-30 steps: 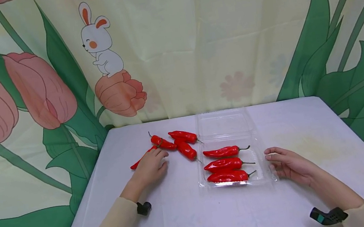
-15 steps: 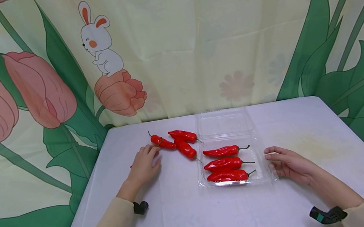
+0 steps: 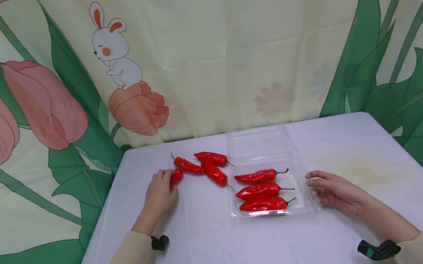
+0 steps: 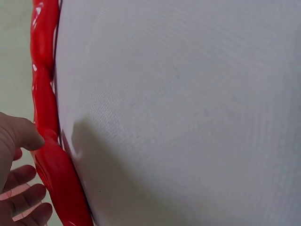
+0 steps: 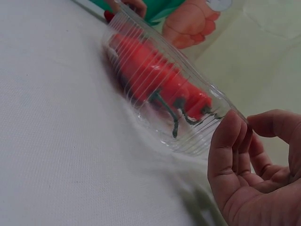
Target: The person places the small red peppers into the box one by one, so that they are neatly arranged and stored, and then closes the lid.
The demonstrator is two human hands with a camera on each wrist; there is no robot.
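At the left of the desk (image 3: 220,255) lay a glossy red chili pepper (image 3: 175,177), partly hidden under my left grip (image 3: 157,192). My thumb touched its shiny skin and my fingers curved just beside it; I could not tell whether they had closed round it. Its stem end pointed right and far, towards three loose red peppers (image 3: 215,174), bunched close together, plump and tapered, with thin green stems.

My right grip (image 3: 335,189) was clamped on the right rim of a clear, ribbed plastic container (image 3: 301,178), pinching the edge between thumb and fingers. Inside lay three wrinkled, gleaming red peppers (image 3: 258,191) in a row from near to far, tips left, dark stems right. The transparent lid (image 3: 260,143) stood open on the far side. Beyond the desk hung a pale curtain (image 3: 265,53) printed with tulips and a white rabbit (image 3: 120,50).
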